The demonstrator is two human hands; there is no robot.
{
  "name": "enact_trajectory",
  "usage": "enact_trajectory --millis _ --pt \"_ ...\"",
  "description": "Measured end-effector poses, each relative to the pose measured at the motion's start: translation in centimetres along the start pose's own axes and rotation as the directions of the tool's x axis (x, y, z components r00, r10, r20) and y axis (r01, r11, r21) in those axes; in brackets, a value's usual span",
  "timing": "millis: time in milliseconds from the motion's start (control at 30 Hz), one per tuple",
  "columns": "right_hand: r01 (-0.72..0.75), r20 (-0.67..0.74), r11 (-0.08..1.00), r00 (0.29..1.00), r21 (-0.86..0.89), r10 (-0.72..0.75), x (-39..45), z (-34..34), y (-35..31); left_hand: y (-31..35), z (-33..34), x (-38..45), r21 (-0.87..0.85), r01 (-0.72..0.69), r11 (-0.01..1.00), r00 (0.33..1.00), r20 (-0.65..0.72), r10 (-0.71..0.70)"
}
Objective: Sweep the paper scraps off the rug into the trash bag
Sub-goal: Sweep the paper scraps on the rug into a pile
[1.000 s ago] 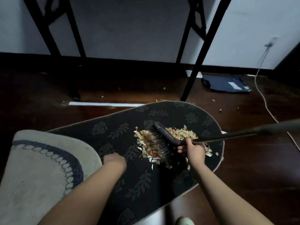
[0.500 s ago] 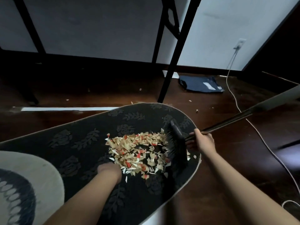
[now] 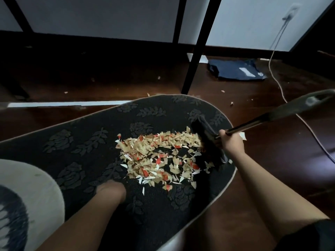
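Note:
A pile of beige, white and red paper scraps (image 3: 159, 156) lies on the right half of the dark oval rug (image 3: 87, 142) with a leaf pattern. My right hand (image 3: 232, 144) grips the broom handle just behind the black broom head (image 3: 206, 136), which stands at the pile's right edge, near the rug's rim. My left hand (image 3: 110, 189) rests knuckles-up on the rug just left of and below the pile, its fingers tucked under and out of sight. A dark blue bag (image 3: 235, 69) lies flat on the floor beyond the rug, at the back right.
Black table legs (image 3: 195, 51) stand behind the rug. A white cable (image 3: 277, 84) runs from the wall socket across the dark wood floor on the right. A light round rug (image 3: 27, 192) overlaps the dark one at the left. Stray scraps dot the floor.
The broom head has moved from the middle of the pile to its right edge, near the rug's rim. The scraps now lie uncovered and more spread out. My left hand stays pressed on the rug.

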State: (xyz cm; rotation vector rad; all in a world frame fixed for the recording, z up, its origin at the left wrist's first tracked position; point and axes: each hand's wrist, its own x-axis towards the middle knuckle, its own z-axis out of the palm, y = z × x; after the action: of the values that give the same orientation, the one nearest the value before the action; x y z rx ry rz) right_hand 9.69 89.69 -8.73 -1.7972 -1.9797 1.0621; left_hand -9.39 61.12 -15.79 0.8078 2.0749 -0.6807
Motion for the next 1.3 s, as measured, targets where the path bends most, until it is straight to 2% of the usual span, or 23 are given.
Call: enact_trajectory --millis 100,200,367,533,833,1033,1167,1300 --pt "0.044 0.136 0.998 0.989 0.038 -0.048 2.3 1.6 3.1 -0.1 1.7 2.0 -0.011 -0.015 1.000 0.998 0.067 0.016" --pt "0.118 0.217 0.990 0.967 0.079 -0.132 -0.7 1.3 1.9 0.2 2.8 2.9 -0.022 -0.050 0.999 0.993 0.106 0.052" --pt "0.206 0.305 0.977 0.928 0.051 -0.211 -5.9 1.3 -0.8 0.3 3.4 2.4 -0.084 -0.059 0.995 0.996 0.057 0.064" --pt "0.240 0.258 0.966 0.931 0.096 -0.257 -7.6 0.6 -1.0 0.2 3.6 2.7 -0.103 -0.064 0.993 0.998 0.023 0.067" --pt "0.107 0.040 0.994 0.994 -0.028 -0.105 -1.9 -1.0 -1.5 0.5 2.2 3.4 0.029 -0.105 0.994 0.994 0.030 0.104" --pt "0.041 0.148 0.995 0.987 0.090 -0.054 0.5 1.9 0.7 0.1 2.1 4.4 0.023 -0.111 0.994 0.991 0.073 0.109" --pt "0.146 0.224 0.983 0.960 0.112 -0.168 -3.0 2.2 -1.0 -0.3 2.7 5.3 0.015 -0.111 0.994 0.988 0.111 0.109" --pt "0.248 0.186 0.954 0.942 0.168 -0.278 -4.6 0.1 -1.2 -0.2 2.9 5.1 0.029 -0.114 0.993 0.988 0.110 0.110"
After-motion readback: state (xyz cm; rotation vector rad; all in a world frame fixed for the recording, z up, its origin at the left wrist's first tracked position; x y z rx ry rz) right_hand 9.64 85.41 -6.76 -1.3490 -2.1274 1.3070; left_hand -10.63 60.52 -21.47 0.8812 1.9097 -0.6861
